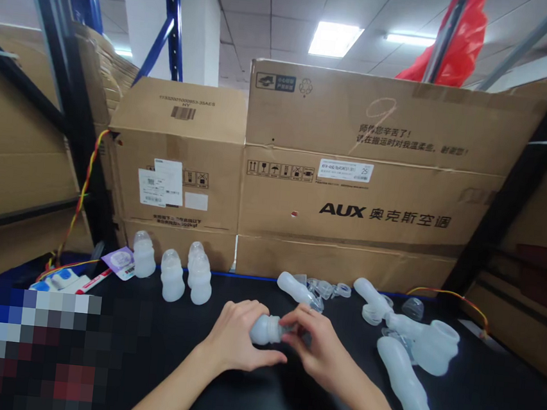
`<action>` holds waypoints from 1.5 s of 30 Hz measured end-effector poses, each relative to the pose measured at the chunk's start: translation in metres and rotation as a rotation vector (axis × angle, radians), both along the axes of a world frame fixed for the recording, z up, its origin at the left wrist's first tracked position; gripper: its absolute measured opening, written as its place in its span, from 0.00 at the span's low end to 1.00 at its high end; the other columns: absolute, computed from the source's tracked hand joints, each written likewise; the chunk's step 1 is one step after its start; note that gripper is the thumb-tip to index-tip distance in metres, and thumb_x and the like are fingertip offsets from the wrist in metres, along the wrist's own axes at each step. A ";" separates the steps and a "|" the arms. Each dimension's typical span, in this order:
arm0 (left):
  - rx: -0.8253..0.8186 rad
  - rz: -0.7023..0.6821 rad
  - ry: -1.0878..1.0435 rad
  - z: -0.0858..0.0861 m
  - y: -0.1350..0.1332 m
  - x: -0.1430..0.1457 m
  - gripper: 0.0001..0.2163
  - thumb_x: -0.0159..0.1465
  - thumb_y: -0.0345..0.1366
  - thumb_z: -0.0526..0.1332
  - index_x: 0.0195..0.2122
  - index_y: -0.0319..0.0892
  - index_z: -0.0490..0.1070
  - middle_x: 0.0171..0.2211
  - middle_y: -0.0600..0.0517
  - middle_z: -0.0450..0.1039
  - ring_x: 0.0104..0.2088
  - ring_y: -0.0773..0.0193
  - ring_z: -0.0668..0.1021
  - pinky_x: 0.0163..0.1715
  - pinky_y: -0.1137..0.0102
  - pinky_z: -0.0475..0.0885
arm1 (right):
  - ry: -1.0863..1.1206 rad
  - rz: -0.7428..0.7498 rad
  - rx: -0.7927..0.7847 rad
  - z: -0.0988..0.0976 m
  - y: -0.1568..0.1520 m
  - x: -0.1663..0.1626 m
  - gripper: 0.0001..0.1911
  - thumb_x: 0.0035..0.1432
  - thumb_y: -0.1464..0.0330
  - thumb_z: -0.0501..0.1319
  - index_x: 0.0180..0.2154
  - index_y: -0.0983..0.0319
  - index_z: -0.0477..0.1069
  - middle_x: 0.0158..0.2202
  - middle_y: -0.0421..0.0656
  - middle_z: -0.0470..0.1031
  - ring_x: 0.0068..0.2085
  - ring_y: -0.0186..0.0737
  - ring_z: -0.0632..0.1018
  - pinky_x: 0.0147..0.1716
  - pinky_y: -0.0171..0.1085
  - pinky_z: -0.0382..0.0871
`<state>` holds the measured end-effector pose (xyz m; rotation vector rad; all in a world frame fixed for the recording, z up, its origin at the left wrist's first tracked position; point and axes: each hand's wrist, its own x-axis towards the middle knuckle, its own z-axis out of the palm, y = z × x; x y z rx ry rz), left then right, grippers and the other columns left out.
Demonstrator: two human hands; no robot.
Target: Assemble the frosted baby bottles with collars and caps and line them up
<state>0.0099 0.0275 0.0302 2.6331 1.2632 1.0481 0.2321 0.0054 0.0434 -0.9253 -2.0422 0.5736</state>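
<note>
A small translucent white baby bottle [261, 331] lies sideways above the black table, its threaded neck turned to the right. My left hand [238, 334] is wrapped round the bottle's body, with the thumb stretched out below it. At the neck, the fingers of my right hand [314, 345] are pinched together on a small see-through piece, mostly hidden by them. Several capped baby bottles [172, 278] stand upright to the left, behind my left hand.
On the right lie loose white bottle bodies [404, 380], a wide-mouthed one [436, 346] and clear caps and rings [324, 289]. A purple card [120, 261] and a red-and-white marker [93, 282] are at the left. Cardboard boxes [284, 196] wall off the back of the black table [255, 400].
</note>
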 end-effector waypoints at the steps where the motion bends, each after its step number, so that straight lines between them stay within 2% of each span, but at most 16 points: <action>1: 0.002 0.025 0.023 0.000 -0.001 0.002 0.23 0.48 0.53 0.76 0.38 0.45 0.76 0.34 0.52 0.81 0.35 0.50 0.83 0.31 0.65 0.68 | -0.008 -0.034 0.021 -0.002 0.001 -0.002 0.05 0.66 0.67 0.61 0.39 0.60 0.75 0.35 0.43 0.75 0.36 0.41 0.76 0.37 0.38 0.69; 4: 0.019 0.047 0.051 0.000 -0.003 0.005 0.16 0.56 0.48 0.73 0.39 0.46 0.75 0.34 0.53 0.81 0.36 0.52 0.83 0.30 0.66 0.66 | -0.017 -0.117 0.032 -0.007 0.002 -0.007 0.08 0.70 0.66 0.58 0.38 0.60 0.75 0.32 0.42 0.76 0.33 0.40 0.75 0.35 0.37 0.66; 9: 0.019 -0.019 0.048 0.001 -0.003 0.005 0.08 0.63 0.43 0.66 0.37 0.45 0.73 0.31 0.53 0.80 0.31 0.56 0.82 0.28 0.67 0.65 | -0.064 -0.185 0.057 -0.009 0.002 -0.010 0.11 0.73 0.66 0.54 0.37 0.60 0.71 0.33 0.42 0.76 0.33 0.40 0.76 0.36 0.36 0.66; 12: 0.017 -0.044 0.045 0.001 -0.001 0.005 0.07 0.66 0.43 0.62 0.36 0.45 0.71 0.30 0.53 0.78 0.29 0.58 0.80 0.27 0.68 0.65 | -0.099 -0.203 0.082 -0.009 0.002 -0.007 0.11 0.73 0.65 0.53 0.38 0.59 0.70 0.35 0.43 0.76 0.35 0.41 0.77 0.38 0.37 0.66; 16: 0.020 -0.076 0.035 0.003 0.000 0.005 0.09 0.68 0.43 0.60 0.33 0.46 0.69 0.27 0.54 0.75 0.26 0.61 0.79 0.26 0.69 0.64 | -0.179 -0.233 0.121 -0.007 0.000 -0.006 0.14 0.74 0.63 0.52 0.35 0.59 0.67 0.32 0.42 0.76 0.33 0.41 0.76 0.35 0.36 0.63; 21: 0.039 -0.091 0.020 0.002 0.000 0.006 0.11 0.69 0.43 0.59 0.31 0.46 0.67 0.25 0.55 0.74 0.24 0.63 0.78 0.25 0.70 0.63 | -0.294 -0.290 0.158 -0.001 -0.002 -0.005 0.18 0.74 0.61 0.51 0.29 0.58 0.62 0.24 0.38 0.67 0.25 0.36 0.68 0.29 0.36 0.53; 27: 0.100 -0.082 0.018 -0.001 0.004 0.001 0.08 0.66 0.44 0.63 0.36 0.45 0.72 0.27 0.53 0.77 0.26 0.60 0.80 0.27 0.69 0.67 | -0.215 -0.258 0.000 -0.012 0.006 -0.006 0.28 0.72 0.54 0.53 0.21 0.60 0.54 0.18 0.33 0.52 0.21 0.32 0.54 0.25 0.37 0.44; 32: 0.199 -0.066 0.020 0.000 0.006 -0.001 0.14 0.63 0.48 0.67 0.40 0.44 0.74 0.29 0.51 0.79 0.28 0.55 0.81 0.28 0.65 0.70 | 0.062 -0.193 -0.211 -0.025 0.015 -0.012 0.36 0.66 0.41 0.53 0.18 0.59 0.49 0.19 0.33 0.45 0.22 0.31 0.50 0.24 0.37 0.41; 36: 0.337 -0.047 -0.038 0.000 0.010 0.000 0.19 0.59 0.51 0.71 0.43 0.43 0.74 0.32 0.50 0.81 0.30 0.54 0.82 0.30 0.62 0.73 | 0.155 -0.183 -0.325 -0.028 0.019 -0.016 0.38 0.62 0.34 0.47 0.17 0.57 0.50 0.14 0.33 0.47 0.17 0.29 0.51 0.20 0.36 0.41; 39: 0.389 -0.047 -0.108 -0.002 0.013 0.001 0.21 0.57 0.49 0.74 0.46 0.44 0.73 0.39 0.48 0.83 0.37 0.51 0.84 0.37 0.59 0.76 | 0.188 -0.183 -0.393 -0.029 0.018 -0.018 0.40 0.62 0.32 0.42 0.15 0.57 0.52 0.09 0.34 0.52 0.12 0.29 0.53 0.16 0.35 0.42; 42: 0.408 -0.038 -0.146 -0.004 0.015 0.000 0.20 0.59 0.45 0.74 0.48 0.46 0.74 0.43 0.48 0.84 0.42 0.50 0.84 0.44 0.57 0.77 | 0.317 -0.153 -0.488 -0.029 0.017 -0.020 0.42 0.61 0.31 0.44 0.13 0.57 0.53 0.07 0.36 0.55 0.11 0.28 0.55 0.16 0.33 0.43; 45: 0.388 -0.029 -0.147 -0.006 0.014 0.001 0.18 0.61 0.42 0.72 0.50 0.46 0.74 0.44 0.47 0.84 0.44 0.50 0.85 0.46 0.57 0.78 | 0.482 -0.084 -0.593 -0.028 0.015 -0.023 0.42 0.60 0.31 0.47 0.14 0.58 0.56 0.08 0.34 0.54 0.11 0.27 0.56 0.17 0.32 0.43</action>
